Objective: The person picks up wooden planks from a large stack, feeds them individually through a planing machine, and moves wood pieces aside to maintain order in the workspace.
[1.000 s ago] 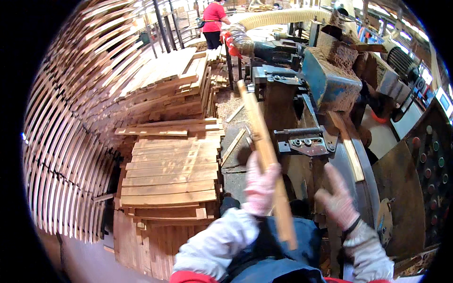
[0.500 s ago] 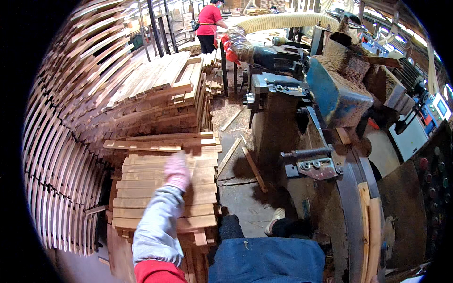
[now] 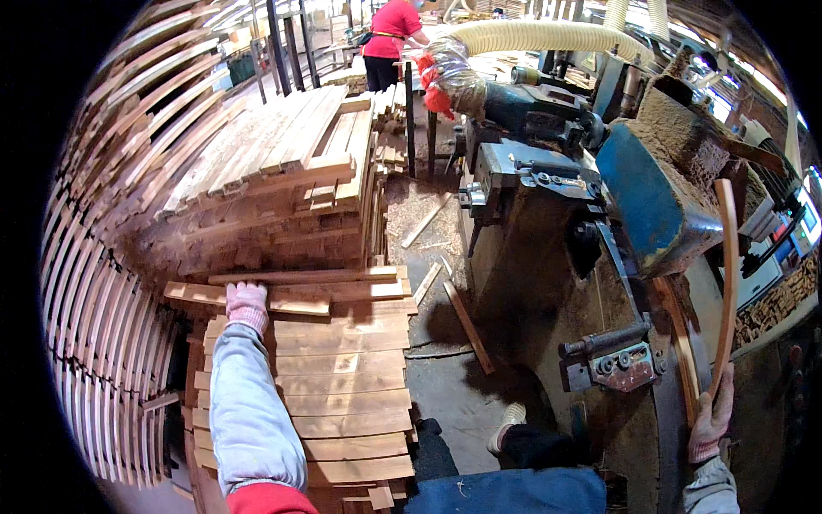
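Note:
My left hand (image 3: 247, 306), in a pinkish work glove, is closed over a short wooden strip (image 3: 298, 304). That strip lies across the far end of a stack of wooden boards (image 3: 342, 404); the fingertips go over its far edge. At the lower right my right hand (image 3: 712, 420), gloved too, grips the lower end of a long, slightly curved wooden slat (image 3: 728, 265) and holds it nearly upright. Beside it, a second wooden slat (image 3: 679, 347) lies along the machine's curved metal edge.
A taller timber pile (image 3: 257, 171) rises behind the boards, with racked slats (image 3: 111, 360) at the left. The woodworking machine (image 3: 522, 231) carries a sawdust-covered blue hood (image 3: 655, 197). Offcuts (image 3: 468, 325) lie on the floor. A person in red (image 3: 390, 43) stands far back.
My left hand has moved left and away from me, from above the boards onto the strip. My right hand has come into view with the slat raised. The view has shifted slightly.

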### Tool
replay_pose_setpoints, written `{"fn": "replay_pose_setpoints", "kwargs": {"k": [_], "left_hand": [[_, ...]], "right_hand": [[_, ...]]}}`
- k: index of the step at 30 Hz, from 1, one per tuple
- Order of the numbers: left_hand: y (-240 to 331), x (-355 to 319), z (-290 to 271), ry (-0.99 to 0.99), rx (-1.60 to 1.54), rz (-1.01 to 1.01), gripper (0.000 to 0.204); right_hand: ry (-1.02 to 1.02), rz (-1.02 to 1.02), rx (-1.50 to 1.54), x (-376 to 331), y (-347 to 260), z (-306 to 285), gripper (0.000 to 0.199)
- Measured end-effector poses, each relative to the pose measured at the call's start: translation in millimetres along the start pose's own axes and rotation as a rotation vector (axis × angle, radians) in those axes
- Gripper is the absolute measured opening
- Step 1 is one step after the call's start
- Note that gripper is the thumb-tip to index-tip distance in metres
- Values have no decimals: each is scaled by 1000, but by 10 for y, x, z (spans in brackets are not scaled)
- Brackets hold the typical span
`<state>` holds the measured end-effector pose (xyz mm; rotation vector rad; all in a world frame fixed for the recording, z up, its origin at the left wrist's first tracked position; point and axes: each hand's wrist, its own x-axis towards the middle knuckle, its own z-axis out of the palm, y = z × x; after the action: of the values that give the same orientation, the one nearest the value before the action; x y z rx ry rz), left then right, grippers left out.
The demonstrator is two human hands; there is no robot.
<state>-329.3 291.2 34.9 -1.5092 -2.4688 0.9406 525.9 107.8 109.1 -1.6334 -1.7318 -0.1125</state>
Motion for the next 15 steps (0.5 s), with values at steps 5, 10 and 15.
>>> {"fn": "replay_pose_setpoints", "kwargs": {"k": [5,10,15], "left_hand": [[44,-922,-128,201,6,375,28],[142,-2550,27,213,-81,519,39],[141,-3298,694,303,-393,634,79]], "right_hand": [[-160,220,-68,-818,-450,-411,55],[-395,37,-428,-2295,-886,-1544,46],[-378,-106,-598,-2304,-969,-1667,39]]}}
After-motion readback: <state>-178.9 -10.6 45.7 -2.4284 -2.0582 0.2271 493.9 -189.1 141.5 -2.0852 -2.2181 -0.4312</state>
